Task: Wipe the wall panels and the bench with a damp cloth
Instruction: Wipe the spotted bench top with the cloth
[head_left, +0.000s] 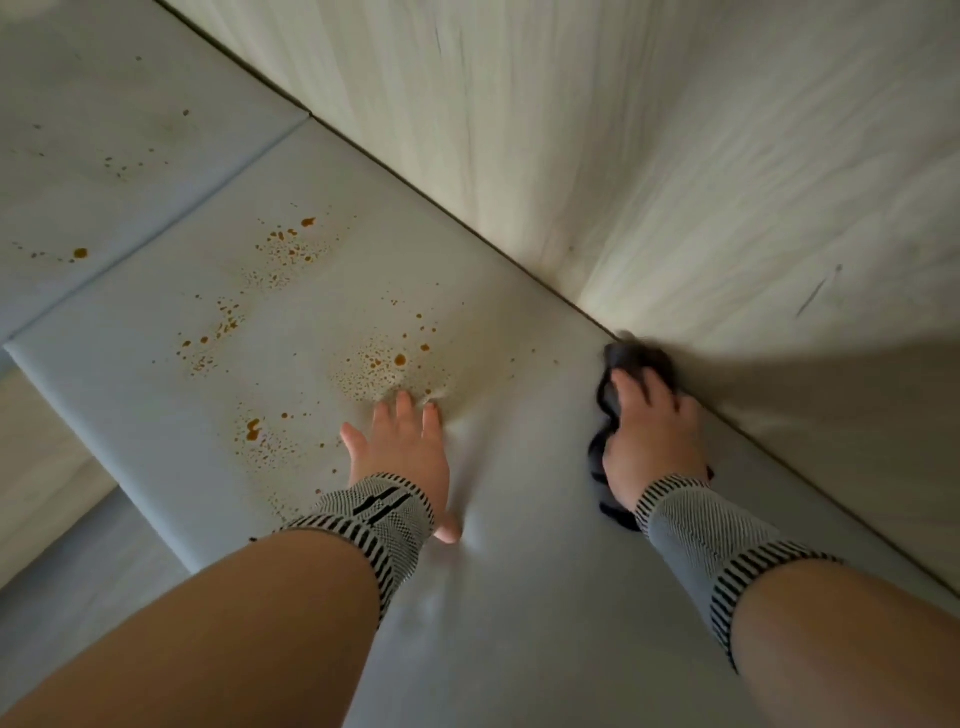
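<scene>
Cloth (631, 364) first: dark, bunched, and clenched under our right hand (652, 441) at the right of centre in the frame, our fingers (631, 387) curled over it and driving it into the seam where the bench (519, 597) met the wall panel (675, 156). Part of the rag trailed down past our wrist, lying on the padding. And over to the left hand (402, 449), just below the middle of the frame: fingers straight and spread, holding nothing, palm pressed flat so that the cushion dimpled around it. Both wrists wore striped knit wrist supports (379, 512).

Out from the fingertips, the trouble showed. Orange-brown spatters (379, 364) lay right above our left fingertips, more of them ran in patches toward the left of the cushion, and a fainter scatter dotted the neighbouring cushion (104, 130) in the upper left of the frame. None of that had been touched, as far as we could see. The wall panel filled the upper right, pale and wood-grained, with a short dark mark (813, 296) at the right; whether the panel was already wiped we could not tell.

Our call: early going. The corner seam was being worked, the stained seat was all left to do, and perhaps the panels too.
</scene>
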